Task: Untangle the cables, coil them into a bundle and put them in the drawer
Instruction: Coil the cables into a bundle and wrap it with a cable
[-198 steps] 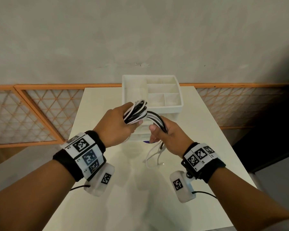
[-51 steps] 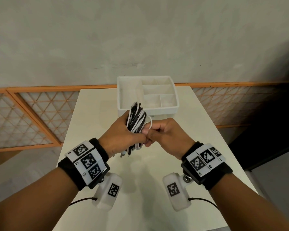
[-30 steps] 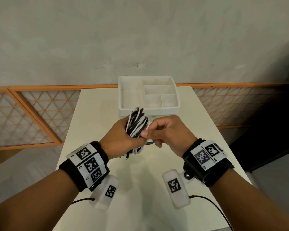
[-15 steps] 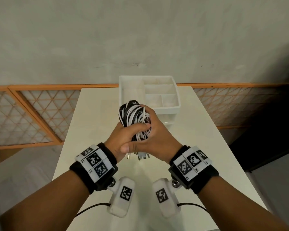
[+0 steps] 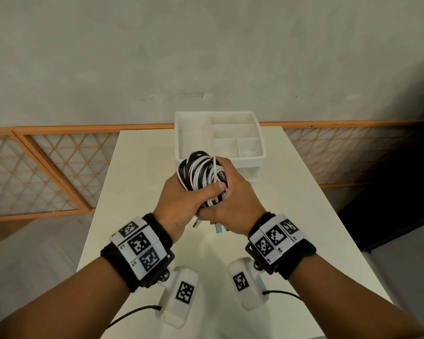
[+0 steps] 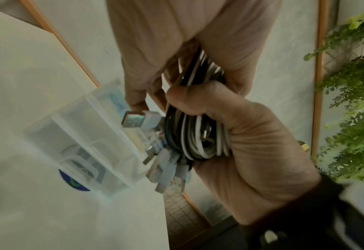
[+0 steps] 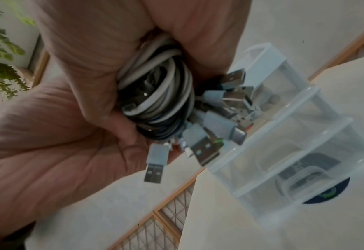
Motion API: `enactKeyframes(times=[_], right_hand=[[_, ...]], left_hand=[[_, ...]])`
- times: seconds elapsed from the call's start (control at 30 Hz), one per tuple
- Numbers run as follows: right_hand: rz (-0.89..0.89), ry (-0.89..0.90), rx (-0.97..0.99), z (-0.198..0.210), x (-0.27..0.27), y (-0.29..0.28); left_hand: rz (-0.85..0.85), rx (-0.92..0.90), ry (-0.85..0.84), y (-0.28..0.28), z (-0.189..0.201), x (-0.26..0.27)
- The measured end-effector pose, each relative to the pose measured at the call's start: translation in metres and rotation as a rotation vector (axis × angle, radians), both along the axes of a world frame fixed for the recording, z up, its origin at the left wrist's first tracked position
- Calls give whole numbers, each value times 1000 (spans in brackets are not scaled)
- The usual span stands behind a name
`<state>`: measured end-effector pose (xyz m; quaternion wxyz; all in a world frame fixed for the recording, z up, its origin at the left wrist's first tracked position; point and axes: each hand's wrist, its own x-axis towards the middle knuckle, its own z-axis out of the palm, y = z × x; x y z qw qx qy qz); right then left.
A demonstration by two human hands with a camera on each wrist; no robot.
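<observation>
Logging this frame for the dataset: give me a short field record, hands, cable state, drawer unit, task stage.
left hand: grips the cable bundle, thumb across its front
right hand: grips the same bundle from the other side
cable bundle: black and white, coiled, held above the table
plugs: hang loose below the coil
drawer unit: translucent, at the table's far edge, drawers shut
organiser tray: on top of the unit
stage: coiled, not yet stowed

Both hands [image 5: 207, 204] grip the cable bundle [image 5: 201, 173]

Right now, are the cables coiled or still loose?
Coiled. The cables form one tight black-and-white bundle, gripped by the left hand and right hand, with only the plugs hanging out below.
</observation>
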<state>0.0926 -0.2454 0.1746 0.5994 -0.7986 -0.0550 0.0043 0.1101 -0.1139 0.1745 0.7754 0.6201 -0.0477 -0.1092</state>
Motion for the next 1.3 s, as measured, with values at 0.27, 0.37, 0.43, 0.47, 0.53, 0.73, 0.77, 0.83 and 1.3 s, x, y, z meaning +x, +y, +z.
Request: enactKeyframes(times=[0.27, 0.37, 0.43, 0.47, 0.53, 0.73, 0.77, 0.83, 1.3], right_hand=[[106, 216, 297, 14, 5, -6], [-28, 128, 230, 9, 8, 2], [-52, 114, 279, 4, 7, 3], [-45, 129, 329, 4, 7, 2], [-24, 173, 462, 7, 5, 0], [-39, 164, 418, 8, 6, 1], [-40, 163, 420, 6, 6, -1], [-22, 174, 449, 4, 7, -4], [174, 88, 151, -7, 4, -14]], left_hand=[[-78, -38, -18, 8, -3, 4], [-84, -17, -73, 2, -2, 4], [-80, 9, -103, -1, -2, 4], [-77, 22, -119, -1, -2, 4], [-69, 41, -139, -3, -1, 3], [-82, 76, -162, -6, 0, 3], [-87, 74, -162, -6, 1, 2], [-99, 72, -160, -6, 1, 2], [-125, -174, 263, -4, -1, 3]])
